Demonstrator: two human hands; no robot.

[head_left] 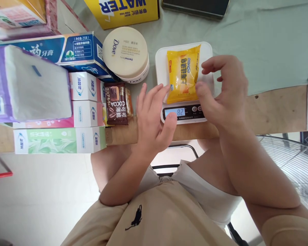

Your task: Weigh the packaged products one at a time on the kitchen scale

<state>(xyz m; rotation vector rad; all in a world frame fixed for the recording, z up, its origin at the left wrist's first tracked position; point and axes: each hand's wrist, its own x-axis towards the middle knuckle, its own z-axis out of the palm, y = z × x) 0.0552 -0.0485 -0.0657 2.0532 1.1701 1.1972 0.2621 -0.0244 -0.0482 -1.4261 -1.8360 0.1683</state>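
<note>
A yellow packet of sulfur soap lies flat on a white digital kitchen scale. The scale's lit display appears to read 82. My left hand is at the scale's left side, fingers stretched out, its fingertips close to the packet's lower left corner. On the right, my right hand hovers with thumb and index finger apart beside the packet's right edge. The thumb tip is close to the wrapper; whether it touches, I cannot tell. Neither hand holds anything.
A Dove cream jar and a cocoa biscuit packet stand left of the scale. Farther left are a blue toothpaste box, a tissue pack and a green box. A yellow box and a dark case lie behind. A fan is at right.
</note>
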